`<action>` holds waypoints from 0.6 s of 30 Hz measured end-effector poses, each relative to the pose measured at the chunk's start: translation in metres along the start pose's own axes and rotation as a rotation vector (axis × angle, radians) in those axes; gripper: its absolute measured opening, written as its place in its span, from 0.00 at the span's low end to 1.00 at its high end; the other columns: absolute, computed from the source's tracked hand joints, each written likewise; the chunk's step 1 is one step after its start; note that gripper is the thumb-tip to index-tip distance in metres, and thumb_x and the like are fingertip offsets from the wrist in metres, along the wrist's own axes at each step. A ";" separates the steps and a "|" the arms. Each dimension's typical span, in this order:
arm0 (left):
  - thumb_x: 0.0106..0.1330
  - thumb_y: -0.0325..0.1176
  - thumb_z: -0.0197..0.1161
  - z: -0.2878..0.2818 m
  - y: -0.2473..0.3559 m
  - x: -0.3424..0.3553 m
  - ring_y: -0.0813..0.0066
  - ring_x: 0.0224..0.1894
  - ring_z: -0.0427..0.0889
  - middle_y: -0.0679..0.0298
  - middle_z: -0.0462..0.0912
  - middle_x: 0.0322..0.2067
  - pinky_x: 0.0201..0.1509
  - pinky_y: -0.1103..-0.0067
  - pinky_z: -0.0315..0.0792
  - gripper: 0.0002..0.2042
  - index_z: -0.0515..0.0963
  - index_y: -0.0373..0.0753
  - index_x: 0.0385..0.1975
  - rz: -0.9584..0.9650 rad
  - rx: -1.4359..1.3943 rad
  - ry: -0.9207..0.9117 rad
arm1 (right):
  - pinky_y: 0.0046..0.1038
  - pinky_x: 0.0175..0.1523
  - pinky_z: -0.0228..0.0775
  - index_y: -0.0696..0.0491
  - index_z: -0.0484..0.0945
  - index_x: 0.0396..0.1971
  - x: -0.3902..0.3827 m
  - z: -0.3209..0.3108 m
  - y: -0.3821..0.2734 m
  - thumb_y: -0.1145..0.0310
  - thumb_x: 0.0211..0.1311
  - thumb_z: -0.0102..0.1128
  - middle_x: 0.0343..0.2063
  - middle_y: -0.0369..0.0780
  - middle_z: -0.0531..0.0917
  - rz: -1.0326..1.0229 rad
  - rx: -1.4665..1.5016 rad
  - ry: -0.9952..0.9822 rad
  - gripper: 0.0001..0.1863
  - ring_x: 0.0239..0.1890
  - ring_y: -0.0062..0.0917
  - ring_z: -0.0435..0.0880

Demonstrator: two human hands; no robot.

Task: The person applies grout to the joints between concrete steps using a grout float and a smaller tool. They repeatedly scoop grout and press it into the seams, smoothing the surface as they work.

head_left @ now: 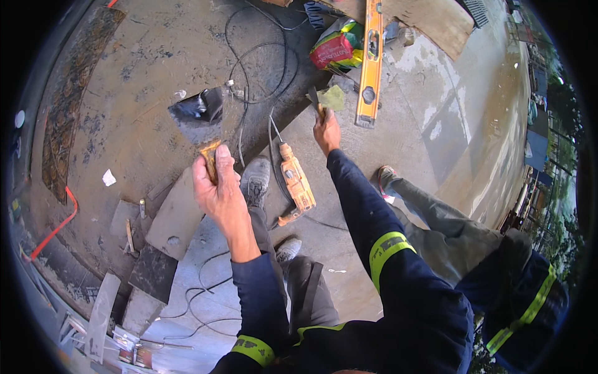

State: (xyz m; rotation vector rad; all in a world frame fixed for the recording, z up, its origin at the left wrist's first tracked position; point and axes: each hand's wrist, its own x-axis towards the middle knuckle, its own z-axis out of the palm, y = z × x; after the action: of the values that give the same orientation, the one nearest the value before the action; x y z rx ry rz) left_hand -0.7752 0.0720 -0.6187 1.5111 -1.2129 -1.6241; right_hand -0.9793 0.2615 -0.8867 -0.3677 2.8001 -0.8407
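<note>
My left hand (221,187) is closed round the yellowish wooden handle of a wide scraper (198,118). Its dark, shiny blade flares away from me above the dusty floor. To the right, my right hand (327,133) grips a smaller putty knife (316,103) by its handle; its narrow blade is dark. Just beyond those fingers lies a yellow-green scrap (333,97). On the floor between my forearms rests an orange power drill (296,181) with a long bit pointing away.
An orange spirit level (370,68) lies right of my right hand, beside a red and yellow bag (339,47). Black cable (246,81) loops across the floor. Tile pieces (177,218) lie at left. Another person's leg (436,218) stretches in from the right.
</note>
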 end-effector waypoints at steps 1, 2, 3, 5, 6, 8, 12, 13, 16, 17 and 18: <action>0.78 0.40 0.69 0.009 -0.008 0.016 0.88 0.26 0.72 0.70 0.82 0.31 0.29 0.84 0.67 0.12 0.80 0.37 0.44 -0.022 0.026 0.009 | 0.56 0.50 0.76 0.54 0.78 0.50 0.035 0.020 0.008 0.65 0.76 0.59 0.43 0.58 0.86 -0.081 0.013 0.028 0.11 0.46 0.61 0.85; 0.78 0.40 0.69 0.016 -0.013 0.031 0.88 0.26 0.72 0.69 0.81 0.31 0.30 0.84 0.67 0.12 0.80 0.37 0.43 -0.023 0.029 0.002 | 0.56 0.49 0.76 0.53 0.78 0.50 0.072 0.039 0.015 0.65 0.76 0.59 0.42 0.58 0.86 -0.087 0.006 0.025 0.10 0.46 0.61 0.85; 0.78 0.40 0.69 0.020 -0.017 0.044 0.88 0.26 0.72 0.69 0.81 0.31 0.30 0.83 0.67 0.11 0.80 0.37 0.43 -0.035 0.041 0.002 | 0.56 0.49 0.76 0.53 0.79 0.50 0.109 0.055 0.020 0.65 0.76 0.58 0.41 0.58 0.86 -0.208 0.011 0.080 0.10 0.45 0.61 0.85; 0.79 0.40 0.68 0.028 -0.020 0.064 0.86 0.26 0.72 0.68 0.81 0.31 0.31 0.83 0.67 0.12 0.79 0.38 0.42 -0.064 0.085 0.030 | 0.57 0.49 0.76 0.52 0.79 0.50 0.189 0.084 0.024 0.63 0.76 0.58 0.40 0.58 0.87 -0.303 -0.014 0.150 0.11 0.45 0.61 0.86; 0.79 0.40 0.67 0.031 -0.021 0.070 0.85 0.27 0.72 0.68 0.81 0.31 0.31 0.82 0.67 0.12 0.79 0.37 0.42 -0.094 0.119 0.031 | 0.57 0.50 0.77 0.52 0.80 0.50 0.222 0.097 0.025 0.62 0.76 0.58 0.39 0.58 0.87 -0.254 -0.046 0.153 0.12 0.45 0.60 0.86; 0.80 0.41 0.67 0.042 -0.021 0.085 0.84 0.27 0.72 0.68 0.81 0.31 0.32 0.82 0.67 0.12 0.80 0.37 0.44 -0.137 0.151 0.021 | 0.51 0.50 0.81 0.54 0.84 0.48 0.283 0.113 0.035 0.60 0.73 0.62 0.40 0.57 0.89 -0.124 -0.176 0.135 0.14 0.46 0.57 0.88; 0.81 0.40 0.65 0.058 -0.018 0.104 0.83 0.28 0.72 0.67 0.82 0.31 0.34 0.81 0.67 0.14 0.81 0.33 0.48 -0.067 0.198 -0.016 | 0.52 0.56 0.80 0.55 0.84 0.51 0.328 0.120 0.065 0.50 0.64 0.62 0.46 0.58 0.89 0.079 -0.365 0.101 0.25 0.51 0.56 0.88; 0.81 0.40 0.65 0.061 -0.018 0.107 0.82 0.27 0.72 0.66 0.82 0.31 0.35 0.81 0.67 0.14 0.81 0.32 0.47 -0.007 0.221 -0.026 | 0.52 0.57 0.80 0.55 0.84 0.51 0.323 0.121 0.073 0.48 0.61 0.62 0.48 0.58 0.89 0.195 -0.335 0.125 0.27 0.52 0.56 0.88; 0.80 0.39 0.66 0.065 -0.021 0.118 0.82 0.27 0.71 0.66 0.81 0.29 0.35 0.82 0.67 0.13 0.81 0.32 0.46 -0.026 0.224 0.045 | 0.51 0.59 0.80 0.56 0.82 0.51 0.290 0.121 0.091 0.47 0.63 0.63 0.47 0.56 0.89 0.217 -0.328 0.155 0.28 0.52 0.55 0.89; 0.80 0.38 0.66 0.063 -0.021 0.121 0.83 0.27 0.71 0.66 0.81 0.29 0.35 0.82 0.66 0.13 0.81 0.32 0.46 -0.019 0.251 0.047 | 0.51 0.59 0.80 0.56 0.81 0.51 0.280 0.119 0.092 0.47 0.64 0.63 0.47 0.55 0.89 0.267 -0.297 0.183 0.27 0.51 0.56 0.89; 0.80 0.38 0.67 0.062 -0.022 0.124 0.83 0.27 0.71 0.66 0.81 0.28 0.35 0.82 0.66 0.12 0.81 0.33 0.45 -0.023 0.272 0.057 | 0.52 0.58 0.80 0.56 0.80 0.50 0.269 0.116 0.092 0.48 0.65 0.63 0.45 0.56 0.89 0.345 -0.265 0.192 0.26 0.51 0.57 0.89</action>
State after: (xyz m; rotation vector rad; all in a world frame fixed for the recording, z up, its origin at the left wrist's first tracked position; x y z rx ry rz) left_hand -0.8527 -0.0162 -0.6951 1.7290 -1.4349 -1.4650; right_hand -1.2224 0.1985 -1.0644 0.1693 3.0300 -0.4509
